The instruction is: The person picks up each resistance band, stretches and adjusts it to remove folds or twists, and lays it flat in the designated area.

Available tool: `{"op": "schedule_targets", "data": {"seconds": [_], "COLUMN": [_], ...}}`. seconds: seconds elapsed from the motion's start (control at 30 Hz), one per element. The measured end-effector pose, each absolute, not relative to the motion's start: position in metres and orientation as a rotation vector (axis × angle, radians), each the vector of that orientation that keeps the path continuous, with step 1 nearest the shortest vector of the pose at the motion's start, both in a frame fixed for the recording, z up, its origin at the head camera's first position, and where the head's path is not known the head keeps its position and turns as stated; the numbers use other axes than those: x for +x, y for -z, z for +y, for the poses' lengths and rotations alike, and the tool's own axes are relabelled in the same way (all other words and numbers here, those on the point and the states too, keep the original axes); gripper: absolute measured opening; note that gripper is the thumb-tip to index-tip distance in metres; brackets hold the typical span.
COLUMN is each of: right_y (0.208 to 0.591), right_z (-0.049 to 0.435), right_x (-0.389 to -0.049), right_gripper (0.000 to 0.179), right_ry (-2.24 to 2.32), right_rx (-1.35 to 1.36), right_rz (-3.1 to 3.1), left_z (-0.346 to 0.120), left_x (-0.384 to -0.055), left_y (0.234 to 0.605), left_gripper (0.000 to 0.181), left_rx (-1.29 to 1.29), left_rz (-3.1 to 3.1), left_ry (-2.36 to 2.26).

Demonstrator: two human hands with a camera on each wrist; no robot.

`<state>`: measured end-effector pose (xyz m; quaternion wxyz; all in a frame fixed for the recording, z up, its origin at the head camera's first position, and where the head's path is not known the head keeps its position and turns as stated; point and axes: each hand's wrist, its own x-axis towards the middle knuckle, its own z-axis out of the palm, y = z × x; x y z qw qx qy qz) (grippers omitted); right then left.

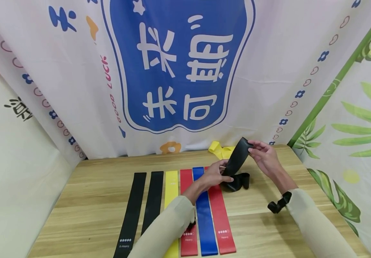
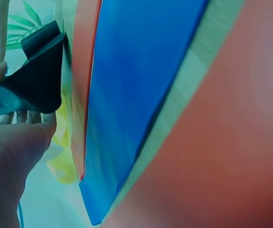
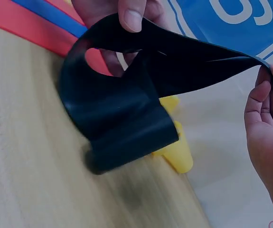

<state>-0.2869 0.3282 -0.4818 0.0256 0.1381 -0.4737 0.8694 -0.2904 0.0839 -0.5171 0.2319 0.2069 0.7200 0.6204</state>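
Note:
Both hands hold one black resistance band (image 1: pixel 237 156) at the back right of the table. My right hand (image 1: pixel 264 157) pinches its raised upper end between thumb and fingers. Lower down, the left hand (image 1: pixel 212 174) grips the band, thumb on top in the right wrist view. The rest of the black loop hangs twisted and curled below the left hand. Beside and under the left arm lie flat bands in a row: a red band (image 1: pixel 221 215), a blue band (image 1: pixel 206 218), another red band (image 1: pixel 186 175), a yellow band (image 1: pixel 171 186) and two black bands (image 1: pixel 135 200).
A crumpled yellow band (image 1: pixel 219 148) lies at the table's back edge, against the printed curtain (image 1: pixel 269 71). The wooden table (image 1: pixel 85 211) extends to both sides of the row. A black strap (image 1: pixel 280 202) circles the right wrist.

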Motion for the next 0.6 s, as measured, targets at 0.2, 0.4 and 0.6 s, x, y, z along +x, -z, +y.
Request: {"op": "schedule_targets", "data": {"seconds": [0.2, 0.4, 0.6], "right_y": [0.471, 0.464, 0.459], "right_z": [0.327, 0.326, 0.328], "right_x": [-0.286, -0.285, -0.283], "right_gripper": [0.035, 0.037, 0.038], "right_ry": [-2.7, -2.686, -2.667], "right_rx": [0.45, 0.493, 0.51], "right_rz": [-1.402, -1.387, -1.37], "left_z": [0.086, 0.087, 0.089], "left_x": [-0.287, -0.285, -0.285], "left_y": [0.513, 0.512, 0.513], "left_gripper": [0.067, 0.073, 0.075], "left_rx": [0.623, 0.581, 0.562], "left_rz": [1.941, 1.88, 1.856], "left_ry": [-1.71, -1.702, -1.693]}}
